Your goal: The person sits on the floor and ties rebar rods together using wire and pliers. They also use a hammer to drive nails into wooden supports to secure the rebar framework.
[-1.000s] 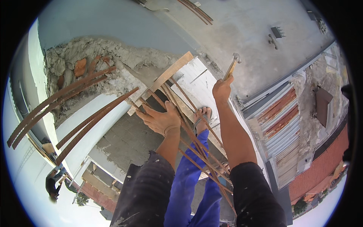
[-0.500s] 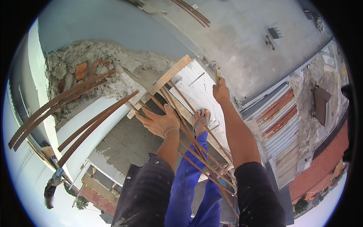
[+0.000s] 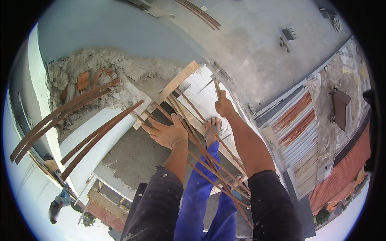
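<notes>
hammer (image 3: pixel 216 86) upright, head seemingly topmost, right hand (image 3: pixel 223 106)

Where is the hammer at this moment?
In the head view, right of centre: the right hand grips the hammer, raised above the white board, beside the wooden plank.

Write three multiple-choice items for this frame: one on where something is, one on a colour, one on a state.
1. Where does the left hand rest?
A. on the rusty steel bars
B. on the tin roof
C. on a bucket

2. What colour are the trousers?
A. red
B. blue
C. white

3. How is the right hand?
A. open and flat
B. closed round the handle of a tool
C. out of view

Answers:
1 A: its palm and spread fingers lie across the bars.
2 B: the legs between the forearms are bright blue.
3 B: the fist wraps a thin handle raised above the wooden plank.
</notes>
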The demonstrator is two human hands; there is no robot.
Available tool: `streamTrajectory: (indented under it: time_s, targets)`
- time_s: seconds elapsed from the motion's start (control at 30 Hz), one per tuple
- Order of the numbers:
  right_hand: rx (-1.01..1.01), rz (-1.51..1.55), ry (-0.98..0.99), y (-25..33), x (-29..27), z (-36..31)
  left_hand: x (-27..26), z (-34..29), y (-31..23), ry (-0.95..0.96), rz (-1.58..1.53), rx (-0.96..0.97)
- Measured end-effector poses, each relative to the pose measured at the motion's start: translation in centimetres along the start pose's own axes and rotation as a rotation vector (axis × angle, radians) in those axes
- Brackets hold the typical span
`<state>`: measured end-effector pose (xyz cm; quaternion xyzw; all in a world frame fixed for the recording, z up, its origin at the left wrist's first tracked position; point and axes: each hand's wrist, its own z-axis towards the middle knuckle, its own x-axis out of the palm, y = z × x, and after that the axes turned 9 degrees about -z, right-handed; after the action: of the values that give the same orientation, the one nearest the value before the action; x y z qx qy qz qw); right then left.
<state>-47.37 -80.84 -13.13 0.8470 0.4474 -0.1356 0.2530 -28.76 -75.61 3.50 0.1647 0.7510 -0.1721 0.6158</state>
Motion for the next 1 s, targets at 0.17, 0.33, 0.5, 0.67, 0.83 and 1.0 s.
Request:
streamTrajectory:
  time_s: [0.17,0.33,0.5,0.67,0.83,1.0]
  targets:
    - [0.136,0.193,-0.387,0.6,0.1,-0.4,0.0,0.0,0.1,-0.017,-0.011,-0.001]
    - [-0.01,-0.048,-0.028,0.8,-0.2,-0.7,0.0,0.0,-0.1,-0.018,-0.014,0.001]
    - [0.237,0.395,-0.5,0.6,0.4,-0.7,0.1,0.0,0.1,-0.011,-0.008,-0.015]
    - [-0.008,0.006,-0.178,1.1,1.0,-0.6,0.6,0.0,0.2,-0.035,-0.008,0.01]
    - [0.287,0.305,-0.262,2.0,0.6,-1.6,0.5,0.0,0.3,-0.035,0.008,0.014]
    - [0.032,-0.001,-0.239,1.7,-0.3,-1.8,0.3,0.0,0.5,-0.05,0.006,0.03]
